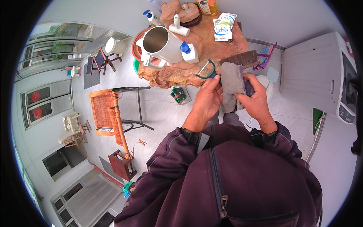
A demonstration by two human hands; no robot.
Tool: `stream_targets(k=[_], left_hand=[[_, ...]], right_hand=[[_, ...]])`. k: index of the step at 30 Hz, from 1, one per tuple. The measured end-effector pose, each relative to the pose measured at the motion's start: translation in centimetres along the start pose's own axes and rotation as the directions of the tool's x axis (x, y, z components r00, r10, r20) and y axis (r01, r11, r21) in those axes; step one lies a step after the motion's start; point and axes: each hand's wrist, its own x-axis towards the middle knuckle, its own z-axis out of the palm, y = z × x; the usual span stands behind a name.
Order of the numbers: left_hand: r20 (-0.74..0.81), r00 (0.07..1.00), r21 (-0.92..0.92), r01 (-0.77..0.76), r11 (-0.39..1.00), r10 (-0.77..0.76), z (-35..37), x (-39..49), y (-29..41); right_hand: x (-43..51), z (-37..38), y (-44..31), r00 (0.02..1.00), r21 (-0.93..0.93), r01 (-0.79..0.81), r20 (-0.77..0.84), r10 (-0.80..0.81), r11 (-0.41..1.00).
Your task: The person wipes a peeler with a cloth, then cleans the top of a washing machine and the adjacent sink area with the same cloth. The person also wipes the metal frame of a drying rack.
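My left hand (208, 98) grips the handle of a dark teal Y-shaped peeler (211, 73), whose head points up and left over the rough stone tabletop's edge. A grey cloth (232, 82) hangs from my right hand (253, 99), pinched between thumb and fingers close beside the peeler's handle. Just beyond the cloth a brush with dark bristles (239, 59) lies on the stone table (204, 42). A white pitcher (173, 45) and a white bottle with a blue top (190, 54) stand left of the brush.
Milk packets (222, 29), a white lint roller (179, 27) and a pump bottle (153, 18) are farther back on the table. On the floor at left is a wicker chair (105, 110) beside a black metal frame (139, 105). A white cabinet (309, 62) stands at right.
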Motion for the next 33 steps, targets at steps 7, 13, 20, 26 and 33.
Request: stream_targets(k=[7,13,20,26,33], left_hand=[[0.191,0.982,-0.119,0.019,0.993,0.005,-1.5,3.6,2.9],[0.132,0.991,0.014,0.019,1.000,-0.021,-0.2,6.2,2.7],[-0.037,0.999,0.101,-0.021,0.995,0.025,0.1,8.9,2.1],[-0.011,0.995,0.524,-0.076,0.848,0.096,-2.9,12.3,3.2],[-0.119,0.965,0.541,-0.134,0.830,0.234,-4.9,18.5,2.1]], right_hand=[[1.2,-2.0,0.9,0.941,-0.040,-0.276,0.194,0.279,0.960],[4.7,-0.4,3.3,0.961,0.195,-0.270,-0.001,0.275,0.943],[5.0,2.1,3.7,0.908,0.099,-0.400,0.175,0.380,0.911],[2.0,1.0,5.4,0.869,-0.008,-0.427,0.273,0.412,0.904],[0.1,0.2,6.8,0.856,-0.104,-0.487,0.138,0.498,0.867]])
